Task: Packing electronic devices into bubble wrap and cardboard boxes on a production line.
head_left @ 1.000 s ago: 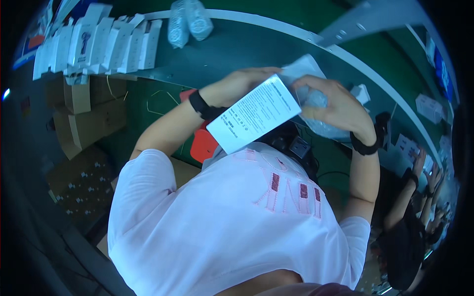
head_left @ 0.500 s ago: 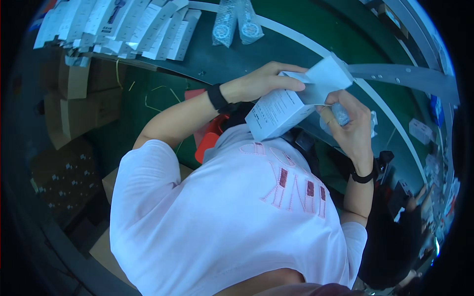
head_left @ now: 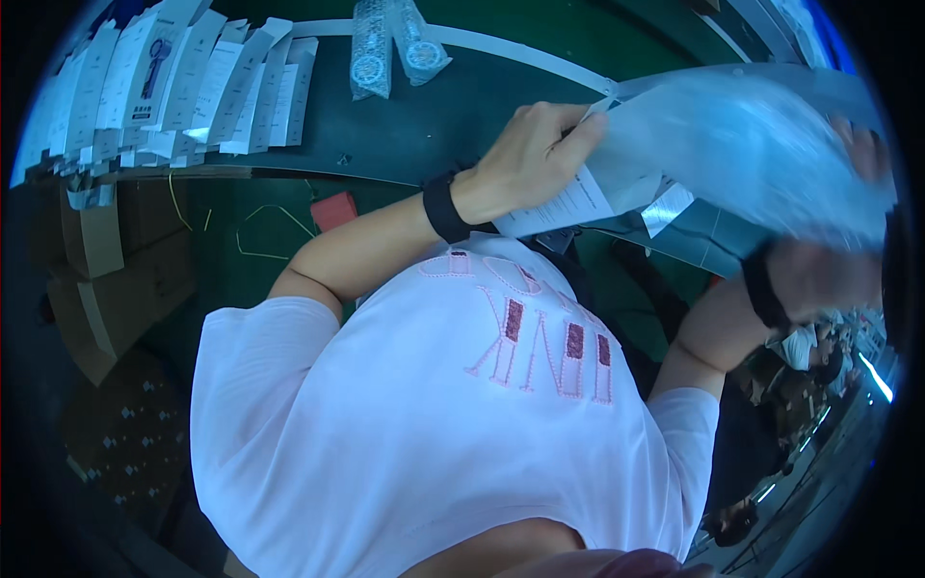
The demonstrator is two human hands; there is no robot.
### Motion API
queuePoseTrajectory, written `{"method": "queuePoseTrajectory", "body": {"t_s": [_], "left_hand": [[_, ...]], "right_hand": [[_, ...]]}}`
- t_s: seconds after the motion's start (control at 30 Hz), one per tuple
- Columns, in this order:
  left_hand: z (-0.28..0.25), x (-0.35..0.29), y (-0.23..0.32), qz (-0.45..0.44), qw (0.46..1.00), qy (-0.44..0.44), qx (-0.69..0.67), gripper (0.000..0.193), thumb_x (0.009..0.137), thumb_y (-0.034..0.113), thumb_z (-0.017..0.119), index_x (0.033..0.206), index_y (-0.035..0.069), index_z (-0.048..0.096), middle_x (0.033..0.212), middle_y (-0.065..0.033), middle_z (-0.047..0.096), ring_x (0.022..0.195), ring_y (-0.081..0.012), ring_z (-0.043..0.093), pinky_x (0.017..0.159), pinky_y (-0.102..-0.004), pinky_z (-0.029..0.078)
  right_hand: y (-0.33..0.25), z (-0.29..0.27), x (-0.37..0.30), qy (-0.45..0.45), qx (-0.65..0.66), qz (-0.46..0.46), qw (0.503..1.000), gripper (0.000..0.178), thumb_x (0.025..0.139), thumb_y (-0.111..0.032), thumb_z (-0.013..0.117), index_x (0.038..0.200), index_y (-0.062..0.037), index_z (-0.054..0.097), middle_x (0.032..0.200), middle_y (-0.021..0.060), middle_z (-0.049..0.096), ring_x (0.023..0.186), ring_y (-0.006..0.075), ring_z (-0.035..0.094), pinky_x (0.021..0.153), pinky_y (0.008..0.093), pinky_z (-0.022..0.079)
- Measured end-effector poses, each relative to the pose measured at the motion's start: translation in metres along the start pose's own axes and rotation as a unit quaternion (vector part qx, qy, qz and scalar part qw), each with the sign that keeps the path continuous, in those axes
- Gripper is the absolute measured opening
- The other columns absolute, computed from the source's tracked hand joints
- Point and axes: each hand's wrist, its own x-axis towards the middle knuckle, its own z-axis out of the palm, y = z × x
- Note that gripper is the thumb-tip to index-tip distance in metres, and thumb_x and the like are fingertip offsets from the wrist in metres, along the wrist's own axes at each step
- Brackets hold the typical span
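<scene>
My left hand [head_left: 540,159] is closed round a white carton [head_left: 562,210] with small print on its side, held over the near edge of the table. From the carton's open end a long item in clear, shiny plastic wrap [head_left: 732,144] stretches toward the right. My right hand [head_left: 836,275], smeared by motion, grips the far end of this wrapped item, with fingertips showing at its upper edge. What lies inside the wrap cannot be made out. A pale flap [head_left: 667,208] shows just below the wrapped item.
A row of white cartons [head_left: 183,82] stands at the far left of the green table [head_left: 405,130]. Two plastic-wrapped cylinders [head_left: 372,53] lie beyond my left hand. Brown cardboard boxes [head_left: 92,313] are stacked at the lower left. Other people [head_left: 742,433] sit at the right.
My right hand has moved from the carton's opening far to the right, drawing out the plastic-wrapped item. My left hand and the carton have shifted slightly left, and the view has turned.
</scene>
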Motion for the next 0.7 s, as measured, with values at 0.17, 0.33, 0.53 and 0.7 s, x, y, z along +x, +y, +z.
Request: {"method": "queuePoseTrajectory", "body": {"t_s": [0.17, 0.33, 0.53, 0.7], "left_hand": [[0.001, -0.005, -0.008, -0.053, 0.99, 0.008, -0.131, 0.046, 0.094, 0.032, 0.039, 0.08, -0.007, 0.059, 0.064, -0.0181, 0.059, 0.054, -0.0233, 0.054, 0.057, -0.0338, 0.043], [0.01, -0.013, -0.009, -0.062, 0.978, -0.025, -0.198, 0.05, 0.097, 0.033, 0.031, 0.082, -0.008, 0.056, 0.069, -0.014, 0.06, 0.061, -0.0179, 0.054, 0.063, -0.0318, 0.043], [0.0, -0.017, -0.011, -0.114, 0.974, 0.029, -0.193, 0.052, 0.099, 0.037, 0.033, 0.083, -0.007, 0.055, 0.065, -0.0065, 0.055, 0.06, -0.0124, 0.048, 0.059, -0.0316, 0.042], [-0.013, -0.03, -0.041, -0.143, 0.979, 0.115, -0.091, 0.046, 0.1, 0.035, 0.039, 0.094, -0.005, 0.061, 0.068, -0.0023, 0.06, 0.061, -0.0074, 0.049, 0.054, -0.0284, 0.04]], "right_hand": [[0.059, 0.014, 0.009, -0.084, -0.165, 0.039, 0.982, 0.038, 0.099, -0.035, 0.039, 0.109, -0.0015, 0.053, 0.094, 0.0174, 0.061, 0.093, 0.0265, 0.058, 0.083, 0.0398, 0.046], [0.104, 0.001, -0.004, 0.019, -0.165, 0.229, 0.959, 0.034, 0.096, -0.029, 0.05, 0.114, -0.0025, 0.06, 0.106, 0.0094, 0.06, 0.099, 0.0179, 0.057, 0.087, 0.0295, 0.043], [0.074, 0.027, -0.03, -0.335, -0.5, 0.211, 0.77, 0.038, 0.096, -0.03, 0.051, 0.113, 0.0019, 0.062, 0.12, 0.0155, 0.057, 0.102, 0.0255, 0.057, 0.086, 0.0337, 0.046], [0.138, -0.047, -0.001, -0.23, -0.259, 0.279, 0.896, 0.039, 0.096, -0.034, 0.05, 0.111, -0.0008, 0.065, 0.102, 0.0104, 0.069, 0.094, 0.0158, 0.065, 0.089, 0.0285, 0.048]]}}
